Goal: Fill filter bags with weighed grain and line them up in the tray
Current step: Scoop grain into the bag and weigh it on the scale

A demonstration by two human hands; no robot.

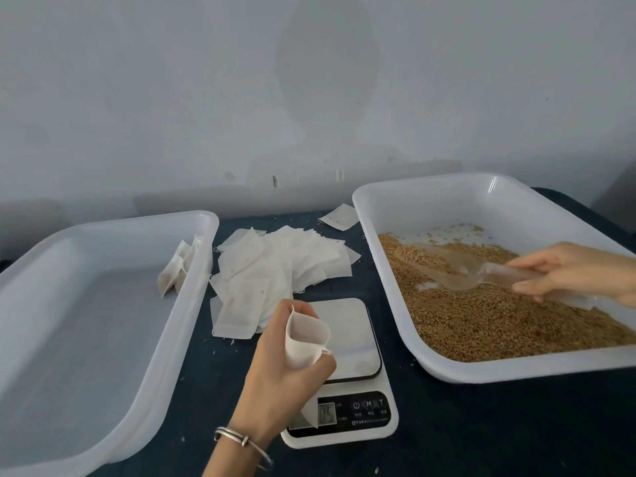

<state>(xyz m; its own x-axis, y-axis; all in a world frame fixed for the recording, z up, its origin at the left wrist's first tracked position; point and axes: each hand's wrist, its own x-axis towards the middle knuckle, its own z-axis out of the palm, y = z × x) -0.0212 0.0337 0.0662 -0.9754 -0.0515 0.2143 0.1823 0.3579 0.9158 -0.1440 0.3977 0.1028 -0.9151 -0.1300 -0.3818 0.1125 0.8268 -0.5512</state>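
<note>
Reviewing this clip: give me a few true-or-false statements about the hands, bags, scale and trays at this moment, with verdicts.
1. The left hand holds an opened filter bag above the scale. True.
2. The right hand is empty. False: it holds a clear scoop in the grain.
3. The left tray holds grain. False: only a few filled bags lean in its far corner.
4. Empty bags lie piled between the trays. True.

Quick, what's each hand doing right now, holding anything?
Left hand: closed around an open, empty-looking filter bag above the scale.
Right hand: gripping the clear scoop in the grain.
</note>
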